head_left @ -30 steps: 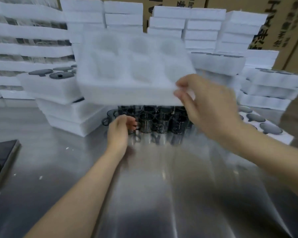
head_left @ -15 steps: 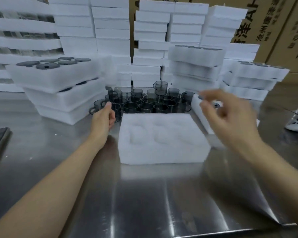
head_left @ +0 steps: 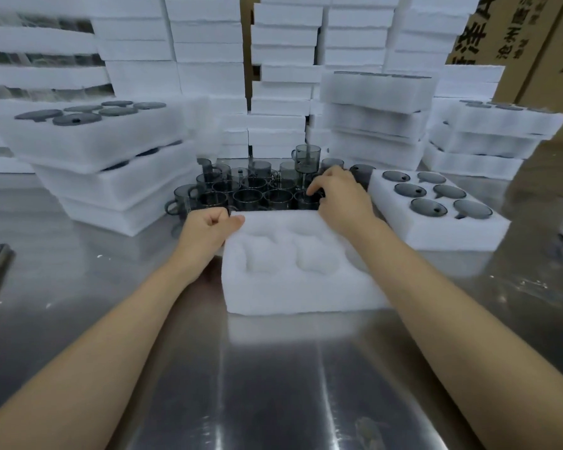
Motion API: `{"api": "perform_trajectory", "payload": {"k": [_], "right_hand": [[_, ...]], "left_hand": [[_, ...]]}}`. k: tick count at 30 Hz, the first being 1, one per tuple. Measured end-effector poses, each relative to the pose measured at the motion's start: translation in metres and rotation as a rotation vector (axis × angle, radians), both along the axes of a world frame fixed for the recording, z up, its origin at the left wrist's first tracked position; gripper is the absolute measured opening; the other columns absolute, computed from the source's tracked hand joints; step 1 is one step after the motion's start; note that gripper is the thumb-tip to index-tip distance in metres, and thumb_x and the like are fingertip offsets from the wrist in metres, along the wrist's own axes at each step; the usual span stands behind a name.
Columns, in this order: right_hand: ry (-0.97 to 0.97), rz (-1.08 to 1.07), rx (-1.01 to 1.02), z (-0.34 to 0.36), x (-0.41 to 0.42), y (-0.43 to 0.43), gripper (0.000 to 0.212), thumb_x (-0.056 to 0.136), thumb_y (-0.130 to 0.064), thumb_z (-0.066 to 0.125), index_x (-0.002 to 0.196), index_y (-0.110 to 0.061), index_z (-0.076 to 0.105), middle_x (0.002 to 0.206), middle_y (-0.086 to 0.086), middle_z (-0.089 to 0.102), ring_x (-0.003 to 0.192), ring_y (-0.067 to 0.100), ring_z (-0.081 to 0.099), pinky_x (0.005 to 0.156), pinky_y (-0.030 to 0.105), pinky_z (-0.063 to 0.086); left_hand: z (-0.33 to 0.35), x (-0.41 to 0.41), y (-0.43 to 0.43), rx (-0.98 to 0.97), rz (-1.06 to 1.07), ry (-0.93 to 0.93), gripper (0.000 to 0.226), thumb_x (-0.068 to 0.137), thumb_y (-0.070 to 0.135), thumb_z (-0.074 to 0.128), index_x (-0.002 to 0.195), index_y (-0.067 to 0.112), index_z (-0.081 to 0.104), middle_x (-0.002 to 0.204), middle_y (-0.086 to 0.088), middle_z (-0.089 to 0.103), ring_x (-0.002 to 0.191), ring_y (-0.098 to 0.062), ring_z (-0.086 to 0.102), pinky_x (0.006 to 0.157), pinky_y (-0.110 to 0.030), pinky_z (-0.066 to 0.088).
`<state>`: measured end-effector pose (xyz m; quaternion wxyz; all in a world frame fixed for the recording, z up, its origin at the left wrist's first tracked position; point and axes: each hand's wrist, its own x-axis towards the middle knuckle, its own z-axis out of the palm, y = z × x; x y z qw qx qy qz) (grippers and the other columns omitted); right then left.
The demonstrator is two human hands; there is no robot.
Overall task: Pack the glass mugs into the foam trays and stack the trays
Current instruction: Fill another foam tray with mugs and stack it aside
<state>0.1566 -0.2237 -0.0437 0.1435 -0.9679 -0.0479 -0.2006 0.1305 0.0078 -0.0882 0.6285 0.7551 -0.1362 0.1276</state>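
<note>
Empty foam tray [head_left: 293, 287] before clustered mugs [head_left: 257, 190]

The empty foam tray [head_left: 293, 293] is plain white; the glass mugs [head_left: 247, 199] just behind it are smoky dark grey, see-through; the filled tray [head_left: 436, 233] to its right is white with six round grey patches; the stacked trays [head_left: 111, 190] to its left are white, topped with dark grey discs; the table [head_left: 273, 384] beneath it is silver-grey with pale streaks; the cartons [head_left: 533, 34] far behind it, rightward, are brown with black characters.
</note>
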Motion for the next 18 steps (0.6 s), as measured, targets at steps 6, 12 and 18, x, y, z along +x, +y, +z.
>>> {"api": "perform_trajectory", "payload": {"k": [6,12,18], "right_hand": [[0.168,0.044,0.071,-0.003,0.007,-0.008,0.034,0.096,-0.008,0.042,0.115,-0.021,0.067,0.126,0.010,0.048,0.109,0.028,0.053,0.095,0.041,0.046],[0.099,0.032,0.058,-0.004,0.008,-0.007,0.036,0.090,-0.007,0.048,0.117,-0.024,0.062,0.125,0.007,0.046,0.101,0.026,0.056,0.091,0.041,0.048],[-0.003,-0.021,-0.035,0.033,0.053,-0.006,0.040,0.088,-0.006,0.045,0.124,-0.016,0.058,0.141,0.001,0.037,0.121,0.028,0.047,0.085,0.035,0.039]], "left_hand": [[-0.001,-0.001,0.000,-0.003,-0.006,-0.004,0.048,0.091,0.010,0.062,0.053,0.013,0.032,0.048,0.002,0.031,0.043,-0.009,0.027,0.045,-0.018,0.029],[-0.002,0.001,-0.001,-0.009,-0.006,-0.001,0.051,0.090,0.009,0.062,0.051,0.016,0.032,0.045,0.006,0.030,0.042,-0.007,0.027,0.045,-0.018,0.029],[-0.003,0.006,-0.004,-0.033,-0.021,0.021,0.052,0.090,0.007,0.062,0.050,0.018,0.031,0.053,-0.004,0.028,0.050,-0.016,0.025,0.051,-0.026,0.024]]}}
